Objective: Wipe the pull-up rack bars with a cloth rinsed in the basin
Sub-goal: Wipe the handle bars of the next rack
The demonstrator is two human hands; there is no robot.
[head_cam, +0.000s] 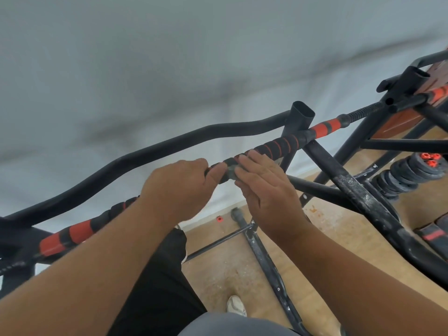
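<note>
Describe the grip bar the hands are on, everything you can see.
The grip bar runs diagonally from lower left to upper right, wrapped in black foam-like padding with red-orange bands. It joins an open-topped black post at its upper right. The left hand curls over its middle; the right hand lays straight fingers on a grey cloth against it. A curved black bar runs behind.

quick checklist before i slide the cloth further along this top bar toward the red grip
1. Left hand grips the padded bar: ok.
2. Cloth wrapped on the bar: ok, small grey patch shows.
3. Right hand on the cloth: ok, fingers flat over it.
4. Cloth wetness: cannot tell.
5. Path toward the upright post: ok, bare.
6. Basin within reach: cannot tell, not in view.
</note>
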